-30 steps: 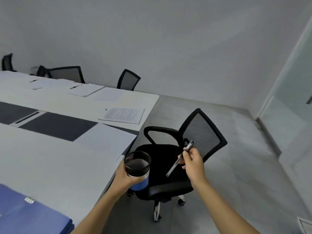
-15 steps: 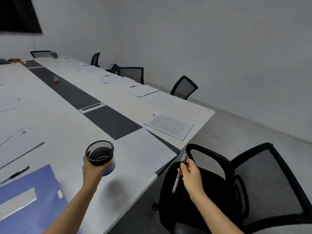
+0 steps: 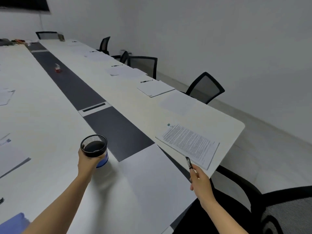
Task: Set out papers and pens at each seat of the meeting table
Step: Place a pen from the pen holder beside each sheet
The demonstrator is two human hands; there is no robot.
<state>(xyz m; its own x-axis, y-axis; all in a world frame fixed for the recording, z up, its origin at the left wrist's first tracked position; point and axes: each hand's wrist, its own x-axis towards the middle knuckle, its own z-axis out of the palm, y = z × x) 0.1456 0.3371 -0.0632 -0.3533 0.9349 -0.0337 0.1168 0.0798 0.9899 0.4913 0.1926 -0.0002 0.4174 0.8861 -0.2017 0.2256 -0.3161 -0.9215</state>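
Observation:
My left hand (image 3: 88,162) grips a black mesh pen cup (image 3: 94,149) with a blue base, held just above the white meeting table (image 3: 50,132). My right hand (image 3: 200,181) pinches a black pen (image 3: 188,162), whose tip points at the near edge of a clipped printed paper stack (image 3: 189,144) at the table's right end. A blank white sheet (image 3: 152,176) lies between my two hands. Further paper stacks (image 3: 155,88) with pens (image 3: 146,81) beside them line the far side of the table.
A dark strip (image 3: 76,88) with a cable slot runs down the table's middle. Black mesh chairs stand along the far side (image 3: 205,87) and under my right arm (image 3: 278,213). A blue folder (image 3: 11,223) lies at bottom left. More papers (image 3: 5,97) lie at left.
The view has swung left from the chair onto the table. My right hand moved the pen forward, over the table edge to the printed stack. The cup stayed in my left hand.

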